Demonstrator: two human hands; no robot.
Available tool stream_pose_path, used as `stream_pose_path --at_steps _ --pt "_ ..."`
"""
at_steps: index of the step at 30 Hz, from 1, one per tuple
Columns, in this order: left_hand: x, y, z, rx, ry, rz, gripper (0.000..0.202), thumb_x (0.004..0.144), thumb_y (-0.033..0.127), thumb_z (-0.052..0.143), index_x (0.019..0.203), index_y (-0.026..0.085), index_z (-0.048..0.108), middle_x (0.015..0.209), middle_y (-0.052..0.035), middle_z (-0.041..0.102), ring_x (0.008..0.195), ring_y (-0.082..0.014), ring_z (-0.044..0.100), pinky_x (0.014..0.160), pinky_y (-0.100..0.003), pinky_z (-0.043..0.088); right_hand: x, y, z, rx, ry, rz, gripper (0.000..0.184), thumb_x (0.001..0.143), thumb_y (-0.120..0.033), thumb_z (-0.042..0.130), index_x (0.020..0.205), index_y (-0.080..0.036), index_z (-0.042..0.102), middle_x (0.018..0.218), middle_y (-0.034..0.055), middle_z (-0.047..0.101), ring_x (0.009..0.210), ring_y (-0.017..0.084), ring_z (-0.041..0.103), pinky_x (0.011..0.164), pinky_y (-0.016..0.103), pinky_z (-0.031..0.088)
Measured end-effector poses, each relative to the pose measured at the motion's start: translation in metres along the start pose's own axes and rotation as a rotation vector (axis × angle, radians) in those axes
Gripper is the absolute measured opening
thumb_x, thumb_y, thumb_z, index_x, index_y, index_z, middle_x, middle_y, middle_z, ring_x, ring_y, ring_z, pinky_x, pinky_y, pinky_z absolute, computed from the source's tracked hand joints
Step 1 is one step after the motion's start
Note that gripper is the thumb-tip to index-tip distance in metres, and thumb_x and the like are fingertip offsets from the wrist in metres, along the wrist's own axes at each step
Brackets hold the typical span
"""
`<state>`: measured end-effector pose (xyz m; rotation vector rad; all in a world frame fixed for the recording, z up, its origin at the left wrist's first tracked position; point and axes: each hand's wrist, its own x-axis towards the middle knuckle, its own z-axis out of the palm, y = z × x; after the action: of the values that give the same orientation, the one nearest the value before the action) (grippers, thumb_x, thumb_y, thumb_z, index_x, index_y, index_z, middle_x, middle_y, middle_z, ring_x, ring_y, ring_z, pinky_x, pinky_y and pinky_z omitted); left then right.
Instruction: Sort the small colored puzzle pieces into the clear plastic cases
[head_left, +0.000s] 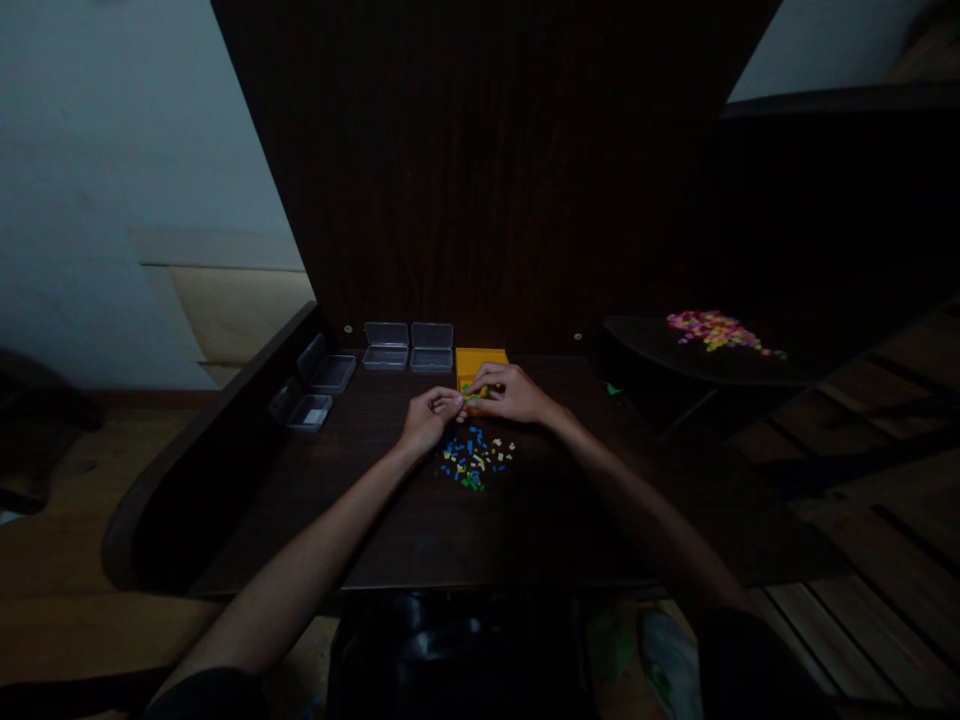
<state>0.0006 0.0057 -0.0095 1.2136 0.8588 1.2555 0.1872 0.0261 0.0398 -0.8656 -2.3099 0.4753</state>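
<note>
My left hand (429, 417) and my right hand (511, 394) meet over the front of an open yellow box (481, 356). Both are closed, with fingertips pinched together around a small green and yellow piece (471, 397), possibly a toy brick; its exact shape is too small and dark to tell. The right fingers hide part of the box and what lies in it. Just in front of the hands, a loose scatter of tiny blue, pale yellow and green plastic pieces (474, 462) covers a patch of the dark table (525, 545).
Clear lidded plastic cases stand open along the back, such as one case (432, 358), with another case (309, 412) at the left holding something white. A raised side panel (217, 440) borders the left. Pink and yellow bits (716, 330) lie on a dark shelf (645, 345) at right.
</note>
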Motion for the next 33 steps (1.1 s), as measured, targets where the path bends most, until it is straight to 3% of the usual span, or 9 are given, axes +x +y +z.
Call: stream_pose_path --at_steps 15,19,22,27,30,33 --pt "0.000 -0.002 0.001 0.001 -0.016 0.017 0.046 0.057 0.051 0.082 0.077 0.013 0.065 0.065 -0.0020 0.067 0.061 -0.0146 0.062 0.067 -0.030 0.051 0.000 -0.005 0.001 -0.045 -0.043 -0.024 0.014 0.086 -0.024 0.062 0.086 -0.014 0.072 0.081 0.0037 0.064 0.071 0.013 0.056 0.065 0.023 0.042" --pt "0.002 -0.002 0.000 0.046 -0.013 0.028 0.047 0.064 0.055 0.076 0.082 0.013 0.066 0.068 -0.0029 0.067 0.062 -0.0147 0.061 0.064 -0.028 0.049 -0.002 0.008 -0.003 -0.107 -0.036 0.009 0.011 0.085 -0.019 0.061 0.084 -0.013 0.071 0.080 0.0033 0.063 0.070 0.012 0.055 0.065 0.022 0.041" --pt "0.002 -0.002 -0.004 0.201 -0.007 0.107 0.037 0.068 0.048 0.074 0.082 0.014 0.069 0.071 -0.0032 0.067 0.066 -0.0149 0.059 0.065 -0.027 0.047 -0.006 0.026 -0.008 -0.211 -0.011 0.119 0.010 0.081 -0.014 0.062 0.083 -0.013 0.071 0.080 0.0036 0.063 0.071 0.013 0.055 0.066 0.022 0.040" --pt "-0.004 0.005 -0.009 0.608 -0.222 0.307 0.014 0.077 0.027 0.066 0.082 0.017 0.074 0.082 -0.0053 0.065 0.074 -0.0163 0.059 0.071 -0.029 0.046 -0.014 0.053 -0.014 -0.340 -0.028 0.282 0.010 0.079 -0.016 0.064 0.082 -0.013 0.073 0.080 0.0038 0.061 0.072 0.013 0.055 0.065 0.022 0.039" --pt "-0.009 0.007 -0.007 0.775 -0.366 0.373 0.012 0.077 0.020 0.064 0.082 0.018 0.075 0.082 -0.0047 0.063 0.080 -0.0174 0.058 0.075 -0.030 0.046 -0.015 0.061 -0.013 -0.382 -0.063 0.329 0.011 0.080 -0.018 0.064 0.082 -0.015 0.074 0.080 0.0035 0.062 0.071 0.013 0.055 0.064 0.022 0.038" --pt "-0.013 0.005 -0.003 0.880 -0.434 0.385 0.013 0.078 0.019 0.063 0.083 0.018 0.075 0.078 -0.0042 0.061 0.079 -0.0174 0.056 0.076 -0.030 0.045 -0.013 0.064 -0.010 -0.430 -0.092 0.379 0.012 0.079 -0.017 0.063 0.082 -0.015 0.075 0.080 0.0038 0.063 0.070 0.012 0.055 0.061 0.021 0.037"
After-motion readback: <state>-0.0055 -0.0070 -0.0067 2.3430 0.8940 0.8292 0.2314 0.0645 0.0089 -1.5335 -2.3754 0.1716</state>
